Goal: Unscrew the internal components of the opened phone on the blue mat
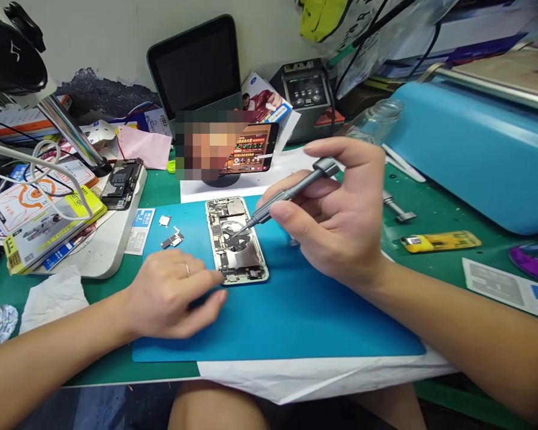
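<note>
An opened smartphone [254,258] with its inner parts bare lies on a blue mat [296,322]. My right hand [341,209] grips a grey precision screwdriver [291,194], its thin tip down at the middle of the phone. One finger of that hand rests by the driver's cap. My left hand [174,292] is beside the phone's near left corner, fingertips touching its edge, thumb apart from the index finger and nothing visible between them. Two small loose phone parts, a dark bracket piece [173,239] and a silver piece [164,221], lie left of the phone.
Behind the mat a lit phone [255,146] leans on a stand, before a dark display [197,71]. Battery boxes [49,230] and another opened phone [122,184] are on the left. Another screwdriver [399,209] and a yellow battery part [442,241] lie right.
</note>
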`<state>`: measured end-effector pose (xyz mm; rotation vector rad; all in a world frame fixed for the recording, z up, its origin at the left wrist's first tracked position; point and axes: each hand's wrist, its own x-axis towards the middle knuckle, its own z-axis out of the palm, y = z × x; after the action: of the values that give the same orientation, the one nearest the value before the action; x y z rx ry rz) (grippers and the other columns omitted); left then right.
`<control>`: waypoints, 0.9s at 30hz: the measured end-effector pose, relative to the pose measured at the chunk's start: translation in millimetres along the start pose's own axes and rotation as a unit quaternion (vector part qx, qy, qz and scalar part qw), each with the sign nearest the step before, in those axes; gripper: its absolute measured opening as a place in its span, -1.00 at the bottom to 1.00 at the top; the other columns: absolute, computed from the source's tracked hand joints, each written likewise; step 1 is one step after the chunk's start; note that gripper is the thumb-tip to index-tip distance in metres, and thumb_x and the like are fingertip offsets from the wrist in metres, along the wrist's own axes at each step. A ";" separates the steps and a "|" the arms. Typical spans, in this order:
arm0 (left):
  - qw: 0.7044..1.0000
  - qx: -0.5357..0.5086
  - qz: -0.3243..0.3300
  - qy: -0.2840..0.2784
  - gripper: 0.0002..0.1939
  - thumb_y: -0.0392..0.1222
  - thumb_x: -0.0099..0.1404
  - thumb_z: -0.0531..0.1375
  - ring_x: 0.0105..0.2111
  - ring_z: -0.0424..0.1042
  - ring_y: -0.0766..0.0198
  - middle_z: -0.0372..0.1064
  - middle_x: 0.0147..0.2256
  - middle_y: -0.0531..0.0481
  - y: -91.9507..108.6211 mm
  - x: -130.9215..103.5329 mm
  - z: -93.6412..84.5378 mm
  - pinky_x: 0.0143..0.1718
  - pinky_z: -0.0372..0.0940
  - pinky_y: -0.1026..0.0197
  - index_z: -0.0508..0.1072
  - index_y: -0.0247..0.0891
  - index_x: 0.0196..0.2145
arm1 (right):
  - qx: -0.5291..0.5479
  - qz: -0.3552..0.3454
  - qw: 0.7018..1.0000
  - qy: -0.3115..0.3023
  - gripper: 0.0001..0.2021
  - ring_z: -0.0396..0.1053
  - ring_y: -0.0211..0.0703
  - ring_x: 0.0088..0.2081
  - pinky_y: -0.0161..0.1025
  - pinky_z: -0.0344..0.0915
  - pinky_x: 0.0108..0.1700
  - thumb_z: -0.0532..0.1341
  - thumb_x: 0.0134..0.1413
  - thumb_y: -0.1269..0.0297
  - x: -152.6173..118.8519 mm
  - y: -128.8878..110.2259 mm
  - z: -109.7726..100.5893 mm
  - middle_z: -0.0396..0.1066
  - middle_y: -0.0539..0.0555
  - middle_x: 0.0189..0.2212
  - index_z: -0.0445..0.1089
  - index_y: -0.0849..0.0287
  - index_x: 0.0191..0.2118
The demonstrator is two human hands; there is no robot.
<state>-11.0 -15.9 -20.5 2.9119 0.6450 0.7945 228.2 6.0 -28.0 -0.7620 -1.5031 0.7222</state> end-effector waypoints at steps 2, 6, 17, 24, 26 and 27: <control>0.998 0.009 0.044 -0.037 -0.81 -0.24 0.40 0.16 -0.60 0.32 0.29 0.37 -0.57 0.09 2.6 -2.5 2.1 -0.55 0.14 0.13 0.53 -0.35 -0.14 | -0.021 -0.031 0.999 -0.026 -0.64 0.54 -0.22 -0.25 -0.26 0.58 -0.19 0.33 0.23 0.30 -0.8 4.1 -1.0 0.46 -0.01 -0.23 0.25 -0.07 0.07; 0.995 0.042 0.041 -0.085 -0.65 -0.12 0.47 0.10 -0.59 0.40 0.24 0.45 -0.53 0.06 7.5 -7.2 5.4 -0.57 0.17 0.10 0.48 -0.46 0.02 | -0.062 -0.134 0.986 -0.083 -0.49 0.55 -0.24 -0.21 -0.28 0.58 -0.18 0.32 0.19 0.42 -4.4 15.6 -0.7 0.43 0.05 -0.03 0.25 -0.03 0.21; 0.991 0.054 0.015 -0.124 -0.52 0.00 0.53 0.02 -0.57 0.46 0.18 0.49 -0.52 0.02 8.1 -7.7 6.7 -0.55 0.26 0.08 0.45 -0.50 0.08 | -0.121 -0.196 0.957 -0.174 -0.44 0.55 -0.23 -0.21 -0.25 0.54 -0.11 0.27 0.24 0.45 -8.5 18.5 4.7 0.53 0.05 -0.12 0.17 0.06 0.30; 0.991 0.046 0.013 -0.126 -0.53 -0.01 0.54 0.02 -0.58 0.46 0.18 0.49 -0.52 0.02 8.0 -7.2 6.3 -0.55 0.26 0.08 0.45 -0.49 0.07 | -0.104 -0.202 0.955 -0.192 -0.44 0.54 -0.27 -0.22 -0.34 0.56 -0.10 0.27 0.24 0.49 -8.3 15.2 7.2 0.52 0.04 -0.16 0.19 0.09 0.30; 0.991 0.045 0.012 -0.126 -0.54 -0.01 0.54 0.02 -0.57 0.46 0.17 0.49 -0.52 0.02 7.6 -6.9 6.3 -0.55 0.26 0.08 0.44 -0.49 0.07 | -0.107 -0.200 0.955 -0.193 -0.43 0.54 -0.26 -0.23 -0.32 0.57 -0.12 0.27 0.24 0.48 -8.5 15.1 7.0 0.52 0.03 -0.17 0.18 0.05 0.31; 0.991 0.044 0.012 -0.127 -0.54 -0.02 0.54 0.01 -0.57 0.46 0.17 0.49 -0.52 0.02 7.3 -6.7 6.4 -0.55 0.26 0.08 0.44 -0.49 0.07 | -0.107 -0.199 0.955 -0.193 -0.43 0.54 -0.26 -0.23 -0.32 0.58 -0.12 0.28 0.24 0.47 -8.5 15.1 6.8 0.52 0.03 -0.17 0.18 0.04 0.31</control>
<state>-10.2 -25.0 -28.1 3.0325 0.6369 0.3953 222.5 7.9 -45.6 -0.4643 -2.0416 0.4166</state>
